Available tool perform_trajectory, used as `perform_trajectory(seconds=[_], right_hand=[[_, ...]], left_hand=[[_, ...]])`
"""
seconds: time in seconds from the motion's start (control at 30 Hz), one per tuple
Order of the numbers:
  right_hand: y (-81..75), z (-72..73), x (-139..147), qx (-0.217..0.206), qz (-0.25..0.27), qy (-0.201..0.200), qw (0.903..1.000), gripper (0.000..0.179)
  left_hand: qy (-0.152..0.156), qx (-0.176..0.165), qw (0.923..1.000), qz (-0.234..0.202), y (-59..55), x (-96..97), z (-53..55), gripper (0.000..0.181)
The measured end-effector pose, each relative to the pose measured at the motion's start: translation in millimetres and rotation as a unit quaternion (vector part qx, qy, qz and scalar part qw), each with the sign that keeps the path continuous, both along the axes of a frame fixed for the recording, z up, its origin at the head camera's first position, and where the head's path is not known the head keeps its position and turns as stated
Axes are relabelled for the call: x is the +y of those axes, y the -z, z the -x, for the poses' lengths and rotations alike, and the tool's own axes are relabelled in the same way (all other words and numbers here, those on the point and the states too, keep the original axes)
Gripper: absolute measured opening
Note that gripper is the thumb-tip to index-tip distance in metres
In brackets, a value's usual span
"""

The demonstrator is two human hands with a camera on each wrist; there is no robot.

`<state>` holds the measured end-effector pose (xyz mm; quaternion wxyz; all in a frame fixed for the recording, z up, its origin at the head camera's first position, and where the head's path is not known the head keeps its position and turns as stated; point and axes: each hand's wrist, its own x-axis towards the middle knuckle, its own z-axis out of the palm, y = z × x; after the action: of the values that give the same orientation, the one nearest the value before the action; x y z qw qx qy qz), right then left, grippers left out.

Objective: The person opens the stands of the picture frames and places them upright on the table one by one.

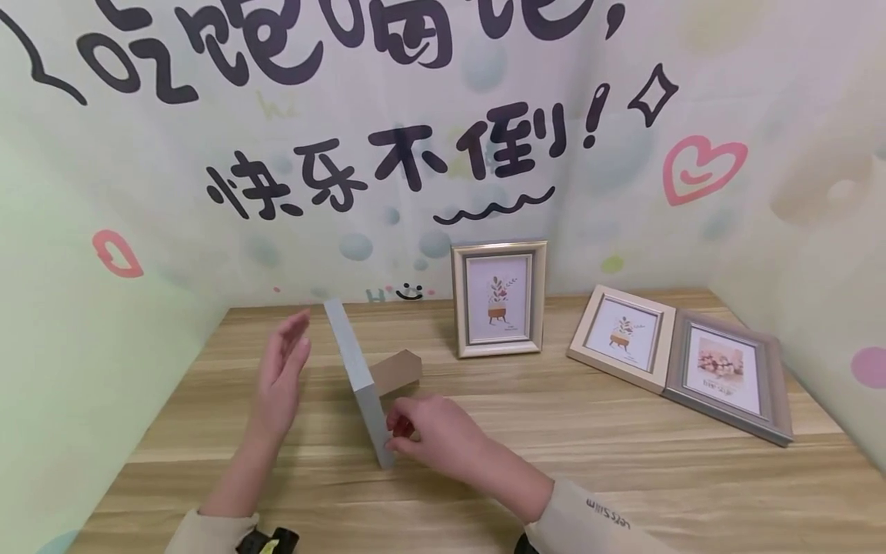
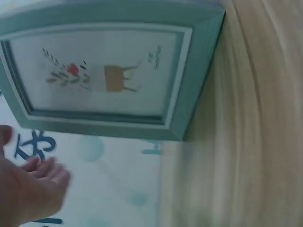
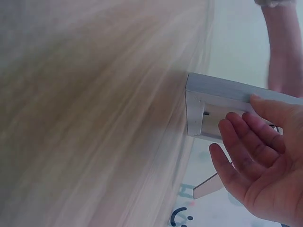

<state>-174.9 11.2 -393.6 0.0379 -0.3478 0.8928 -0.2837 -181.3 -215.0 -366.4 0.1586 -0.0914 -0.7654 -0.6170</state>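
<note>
A blue-grey picture frame stands upright on the table, side-on in the head view, its brown support leg swung out behind it. In the left wrist view the picture in this frame shows a plant in an orange pot on legs. My left hand is raised beside the front of the frame, apart from it, fingers extended. At the frame's near edge is my right hand. Its thumb touches the side edge, while the other fingers bend loosely near the back.
A gold-rimmed picture frame stands at the back of the table. To the right, a cream frame and a grey-brown frame lie face up, side by side. A printed cloth hangs behind the table.
</note>
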Motion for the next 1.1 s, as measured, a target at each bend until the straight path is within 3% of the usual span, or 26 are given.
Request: perform_trajectory(seconds=[0.1, 0.2, 0.33, 0.47, 0.6, 0.8, 0.93, 1.1], right_hand=[[0.7, -2.6, -1, 0.009, -0.001, 0.006, 0.9999, 0.014], [0.3, -6.9, 0, 0.021, -0.009, 0.018, 0.9996, 0.013], [-3.0, -17.5, 5, 0.040, -0.013, 0.034, 0.9985, 0.014], [-6.8, -32.4, 13, 0.029, 0.011, 0.020, 0.9993, 0.009], [-10.2, -45.7, 19, -0.025, 0.033, -0.002, 0.9991, 0.029], [-17.5, -58.7, 23, -0.127, 0.031, -0.004, 0.9914, 0.066], [-20.8, -63.1, 23, -0.167, 0.036, -0.016, 0.9851, 0.074], [-21.5, -68.4, 23, -0.185, 0.058, -0.036, 0.9803, 0.079]], left_hand=[[0.015, -0.140, 0.9893, 0.035, 8.4, -6.7, 10.8, 0.052], [0.059, -0.199, 0.9755, 0.074, 21.1, -8.8, 17.7, 0.055], [0.081, -0.188, 0.9723, 0.114, 31.1, -4.9, 19.4, 0.049], [0.072, -0.160, 0.9748, 0.137, 32.8, -1.1, 19.3, 0.041], [0.061, -0.156, 0.9763, 0.138, 32.9, -2.0, 19.5, 0.038], [0.042, -0.166, 0.9742, 0.147, 32.9, -6.6, 16.5, 0.038], [0.032, -0.172, 0.9725, 0.153, 31.7, -8.5, 12.5, 0.039], [0.013, -0.170, 0.9714, 0.165, 32.0, -10.1, 11.0, 0.038]])
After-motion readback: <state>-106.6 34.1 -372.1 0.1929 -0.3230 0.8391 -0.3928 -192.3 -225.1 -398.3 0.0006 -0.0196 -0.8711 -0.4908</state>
